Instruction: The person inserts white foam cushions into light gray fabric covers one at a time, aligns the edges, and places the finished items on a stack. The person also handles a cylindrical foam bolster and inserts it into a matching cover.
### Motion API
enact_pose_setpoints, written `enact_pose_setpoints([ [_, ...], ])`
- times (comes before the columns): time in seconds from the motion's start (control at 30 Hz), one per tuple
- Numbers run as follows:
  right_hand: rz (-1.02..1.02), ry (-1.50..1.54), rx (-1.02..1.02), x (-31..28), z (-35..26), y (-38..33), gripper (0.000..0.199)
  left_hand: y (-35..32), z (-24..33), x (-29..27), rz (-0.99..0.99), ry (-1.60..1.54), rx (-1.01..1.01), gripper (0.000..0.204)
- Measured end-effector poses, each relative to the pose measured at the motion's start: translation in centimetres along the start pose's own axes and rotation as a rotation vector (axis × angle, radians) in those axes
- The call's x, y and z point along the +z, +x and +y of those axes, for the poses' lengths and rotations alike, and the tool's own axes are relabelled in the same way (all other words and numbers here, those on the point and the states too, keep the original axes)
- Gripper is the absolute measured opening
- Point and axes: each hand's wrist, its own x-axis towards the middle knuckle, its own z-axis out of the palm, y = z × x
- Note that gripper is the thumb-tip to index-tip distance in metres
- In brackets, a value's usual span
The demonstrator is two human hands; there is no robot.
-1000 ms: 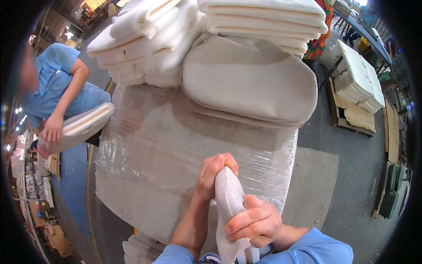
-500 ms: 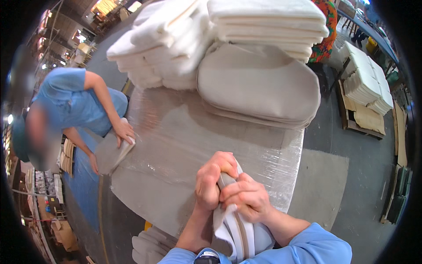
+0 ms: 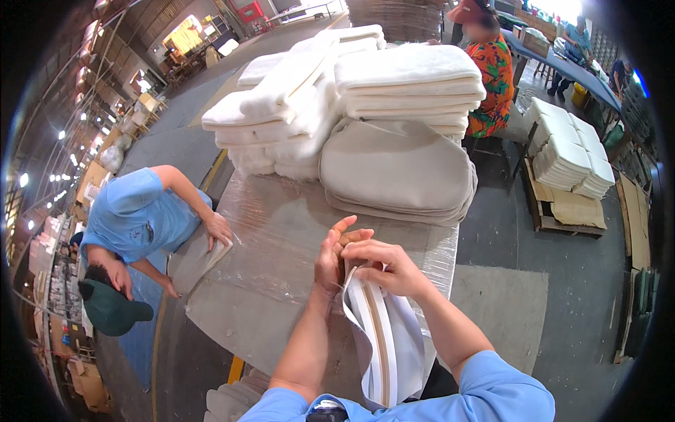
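A pale grey-white cushion cover (image 3: 406, 334) with a tan zipper strip hangs in front of me, its far end up over the table. My right hand (image 3: 390, 267) has its fingers bent round that far end, thumb near the zipper. My left hand (image 3: 328, 261) is upright right beside it, fingers stretched and apart, with nothing seen in its grip. Where the left palm meets the cover is partly hidden by my right fingers. Beyond my hands, a stack of grey rounded covers (image 3: 397, 165) lies on the plastic-wrapped table (image 3: 281, 232).
White folded padding (image 3: 411, 74) is piled behind the grey stack. At the left, a co-worker (image 3: 144, 218) in blue bends over a grey piece (image 3: 200, 260) on the table's edge. White pads (image 3: 562, 151) stand on a pallet at the right. Another person (image 3: 490, 77) in patterned clothing is behind.
My left hand has come off its tight grip and its fingers have straightened. My right hand stays on the cover's end. The view has tilted up, showing more of the room.
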Motion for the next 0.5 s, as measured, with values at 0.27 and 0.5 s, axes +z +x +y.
enact_pose_setpoints([
  [0.27, 0.179, -0.061, 0.043, 5.4, 0.5, -1.1, 0.011, 5.6, 3.5, -1.4, 0.016, 0.906, -0.401, 0.065],
  [0.5, 0.243, -0.049, 0.071, 5.4, 2.3, -2.1, 0.011, 5.6, 1.2, -2.6, 0.090, 1.024, -0.283, 0.060],
])
